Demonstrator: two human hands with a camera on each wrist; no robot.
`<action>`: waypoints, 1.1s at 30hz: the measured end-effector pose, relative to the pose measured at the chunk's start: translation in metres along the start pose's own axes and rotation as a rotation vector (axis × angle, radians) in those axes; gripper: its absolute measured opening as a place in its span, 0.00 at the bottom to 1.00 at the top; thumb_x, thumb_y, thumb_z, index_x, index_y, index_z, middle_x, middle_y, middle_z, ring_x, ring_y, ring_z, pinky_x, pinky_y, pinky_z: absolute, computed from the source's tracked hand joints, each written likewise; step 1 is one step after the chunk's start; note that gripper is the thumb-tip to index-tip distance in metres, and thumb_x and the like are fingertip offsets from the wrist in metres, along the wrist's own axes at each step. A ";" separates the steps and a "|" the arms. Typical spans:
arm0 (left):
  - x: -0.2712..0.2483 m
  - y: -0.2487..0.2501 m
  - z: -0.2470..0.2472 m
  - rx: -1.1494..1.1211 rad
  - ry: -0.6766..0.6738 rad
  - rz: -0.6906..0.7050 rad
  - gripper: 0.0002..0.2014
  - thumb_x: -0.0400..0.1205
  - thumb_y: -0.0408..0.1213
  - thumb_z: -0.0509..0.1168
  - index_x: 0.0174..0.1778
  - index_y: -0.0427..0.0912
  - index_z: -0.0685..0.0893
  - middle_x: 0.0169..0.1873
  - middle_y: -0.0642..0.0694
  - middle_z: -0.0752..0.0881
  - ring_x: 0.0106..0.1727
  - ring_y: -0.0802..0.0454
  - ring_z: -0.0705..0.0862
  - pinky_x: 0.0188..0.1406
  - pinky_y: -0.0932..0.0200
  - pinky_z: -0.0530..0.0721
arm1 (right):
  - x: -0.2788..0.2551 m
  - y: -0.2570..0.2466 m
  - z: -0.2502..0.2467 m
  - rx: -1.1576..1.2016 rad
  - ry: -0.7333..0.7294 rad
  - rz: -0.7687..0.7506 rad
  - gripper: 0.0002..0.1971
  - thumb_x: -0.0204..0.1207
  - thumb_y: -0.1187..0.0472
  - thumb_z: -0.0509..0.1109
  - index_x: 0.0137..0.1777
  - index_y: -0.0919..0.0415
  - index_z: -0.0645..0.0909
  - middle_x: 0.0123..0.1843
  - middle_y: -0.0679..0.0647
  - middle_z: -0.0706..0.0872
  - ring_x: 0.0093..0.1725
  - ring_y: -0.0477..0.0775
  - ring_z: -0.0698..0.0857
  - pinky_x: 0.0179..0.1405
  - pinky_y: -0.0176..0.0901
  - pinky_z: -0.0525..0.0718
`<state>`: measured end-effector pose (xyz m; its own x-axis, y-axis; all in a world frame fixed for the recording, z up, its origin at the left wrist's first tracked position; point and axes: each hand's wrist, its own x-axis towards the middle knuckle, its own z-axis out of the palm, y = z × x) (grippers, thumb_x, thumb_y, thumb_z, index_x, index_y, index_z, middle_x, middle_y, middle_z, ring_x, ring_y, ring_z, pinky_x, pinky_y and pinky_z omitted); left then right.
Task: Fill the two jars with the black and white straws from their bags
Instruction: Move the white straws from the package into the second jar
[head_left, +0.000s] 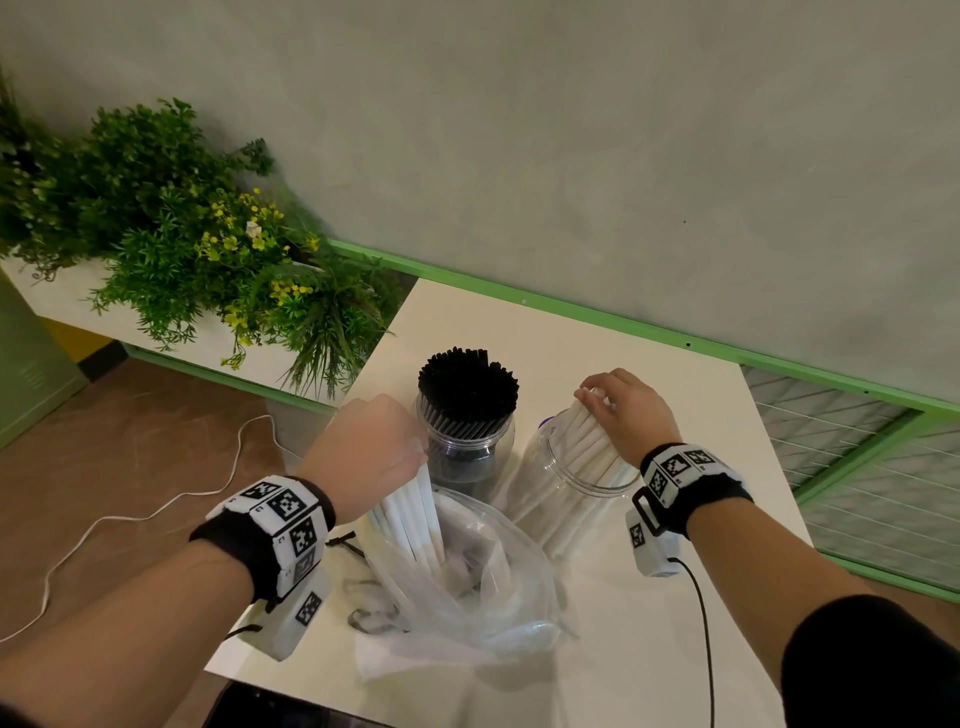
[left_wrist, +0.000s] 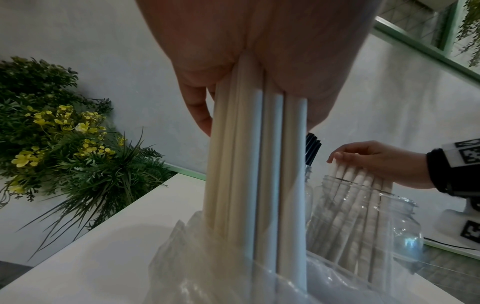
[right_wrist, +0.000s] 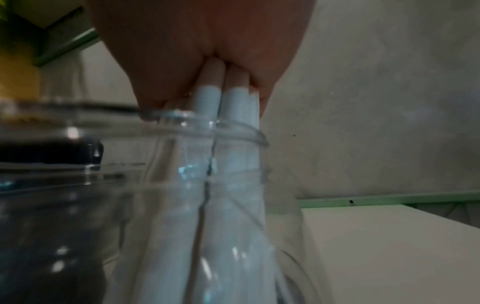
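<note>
Straws (head_left: 410, 519), white, smooth (bundle in bag (head_left: 467, 587)) | left hand (head_left: 363, 457) gripping | right hand (head_left: 623, 410) clasping jar's (head_left: 566, 499) straws

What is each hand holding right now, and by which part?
Left hand: white straws from the bag, gripped at their upper ends. Right hand: straws in the jar, held at their tops.
</note>
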<state>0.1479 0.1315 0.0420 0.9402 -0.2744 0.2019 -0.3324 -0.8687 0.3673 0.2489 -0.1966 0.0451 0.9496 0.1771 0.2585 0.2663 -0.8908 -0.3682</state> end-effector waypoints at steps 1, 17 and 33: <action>0.000 0.000 0.000 0.007 -0.002 0.002 0.23 0.74 0.60 0.49 0.50 0.55 0.84 0.48 0.58 0.74 0.48 0.50 0.73 0.53 0.57 0.68 | 0.000 0.000 0.000 0.019 0.029 0.000 0.13 0.83 0.48 0.63 0.56 0.53 0.84 0.50 0.48 0.82 0.43 0.48 0.78 0.45 0.46 0.80; -0.001 0.000 -0.001 -0.014 -0.010 0.008 0.23 0.74 0.61 0.49 0.50 0.54 0.84 0.48 0.58 0.74 0.48 0.50 0.72 0.53 0.58 0.67 | -0.019 0.000 -0.012 -0.163 0.141 -0.114 0.27 0.78 0.37 0.58 0.73 0.50 0.75 0.72 0.51 0.74 0.72 0.56 0.66 0.70 0.58 0.69; -0.003 0.026 0.000 -0.225 -0.043 -0.192 0.23 0.72 0.64 0.62 0.62 0.61 0.79 0.57 0.54 0.76 0.59 0.53 0.74 0.62 0.53 0.75 | -0.106 -0.136 0.096 0.688 -0.274 0.008 0.45 0.64 0.40 0.80 0.79 0.48 0.64 0.71 0.44 0.72 0.71 0.44 0.73 0.73 0.44 0.73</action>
<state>0.1361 0.1098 0.0510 0.9881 -0.1356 0.0726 -0.1522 -0.7946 0.5878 0.1279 -0.0542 -0.0183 0.9352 0.3501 0.0540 0.2167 -0.4447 -0.8691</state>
